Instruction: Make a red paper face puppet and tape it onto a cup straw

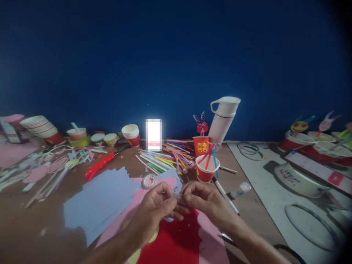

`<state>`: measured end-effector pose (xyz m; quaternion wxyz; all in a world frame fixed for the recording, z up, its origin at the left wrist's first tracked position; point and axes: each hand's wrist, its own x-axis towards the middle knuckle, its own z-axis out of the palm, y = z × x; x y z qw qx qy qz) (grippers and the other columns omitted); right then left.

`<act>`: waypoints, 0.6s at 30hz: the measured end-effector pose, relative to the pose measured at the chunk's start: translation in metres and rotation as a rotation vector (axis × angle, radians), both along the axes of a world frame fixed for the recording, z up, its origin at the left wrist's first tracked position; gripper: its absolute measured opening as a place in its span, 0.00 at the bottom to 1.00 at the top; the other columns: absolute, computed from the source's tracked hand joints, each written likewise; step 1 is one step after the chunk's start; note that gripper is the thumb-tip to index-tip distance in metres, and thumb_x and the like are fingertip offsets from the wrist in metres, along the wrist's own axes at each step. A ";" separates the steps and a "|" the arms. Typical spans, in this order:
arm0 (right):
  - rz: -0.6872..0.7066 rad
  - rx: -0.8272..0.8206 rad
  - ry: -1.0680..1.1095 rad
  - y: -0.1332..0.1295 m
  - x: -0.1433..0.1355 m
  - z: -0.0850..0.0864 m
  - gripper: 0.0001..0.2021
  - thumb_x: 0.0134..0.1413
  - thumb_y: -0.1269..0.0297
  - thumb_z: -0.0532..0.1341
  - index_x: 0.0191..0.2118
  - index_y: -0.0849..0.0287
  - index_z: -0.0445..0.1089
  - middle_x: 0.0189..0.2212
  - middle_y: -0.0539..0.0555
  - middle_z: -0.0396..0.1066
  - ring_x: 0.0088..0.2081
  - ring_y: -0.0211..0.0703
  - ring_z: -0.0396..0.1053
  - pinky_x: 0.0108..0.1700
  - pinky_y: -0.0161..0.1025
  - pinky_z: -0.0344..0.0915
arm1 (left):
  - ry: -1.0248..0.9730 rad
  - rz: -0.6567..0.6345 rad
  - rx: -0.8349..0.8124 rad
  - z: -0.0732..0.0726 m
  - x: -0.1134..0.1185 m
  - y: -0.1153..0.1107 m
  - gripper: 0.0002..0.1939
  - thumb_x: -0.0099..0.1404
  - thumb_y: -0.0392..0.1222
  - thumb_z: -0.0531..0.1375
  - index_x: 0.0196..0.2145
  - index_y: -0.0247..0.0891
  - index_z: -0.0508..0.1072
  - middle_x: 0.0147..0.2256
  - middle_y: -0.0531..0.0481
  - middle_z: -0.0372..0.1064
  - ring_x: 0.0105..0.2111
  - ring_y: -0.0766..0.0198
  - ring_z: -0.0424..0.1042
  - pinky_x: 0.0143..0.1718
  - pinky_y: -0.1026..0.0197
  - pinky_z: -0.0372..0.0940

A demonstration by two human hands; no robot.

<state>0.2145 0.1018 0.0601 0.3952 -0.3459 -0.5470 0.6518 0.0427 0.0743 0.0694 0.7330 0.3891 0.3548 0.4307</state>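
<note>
My left hand (161, 205) and my right hand (202, 198) are close together above the red paper (178, 242), fingertips bent inward in a pinch. Whatever lies between the fingers is too small and hidden to name. Just behind the fingers shows a light blue paper piece (170, 176) with dark marks near it; I cannot tell if it is touched. A roll of clear tape (149, 181) lies left of the fingertips on pink paper (134, 190). Beyond my right hand stands a red paper cup (205, 172) with pipe cleaners (209, 156) sticking out.
Blue paper sheets (101, 201) and red-handled scissors (100, 166) lie left. Many colourful pipe cleaners (162, 159) spread behind. A white thermos (223, 123) stands by a cup with a red paper figure (202, 127). Right are a marker (227, 196) and a phone (319, 168).
</note>
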 end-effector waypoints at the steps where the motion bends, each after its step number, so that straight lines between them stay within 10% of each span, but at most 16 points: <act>1: 0.004 -0.014 0.009 0.000 0.000 0.001 0.11 0.49 0.59 0.64 0.27 0.61 0.67 0.26 0.49 0.66 0.28 0.36 0.61 0.32 0.34 0.57 | -0.008 -0.008 0.003 0.000 0.000 0.000 0.13 0.59 0.39 0.61 0.28 0.38 0.57 0.31 0.46 0.73 0.35 0.56 0.74 0.32 0.61 0.65; 18: -0.002 -0.069 -0.013 0.001 0.015 0.018 0.12 0.47 0.58 0.65 0.24 0.61 0.66 0.22 0.49 0.68 0.26 0.35 0.62 0.30 0.33 0.57 | -0.083 -0.215 -0.041 -0.010 -0.008 0.006 0.14 0.54 0.44 0.64 0.33 0.34 0.64 0.30 0.42 0.74 0.24 0.61 0.74 0.24 0.65 0.65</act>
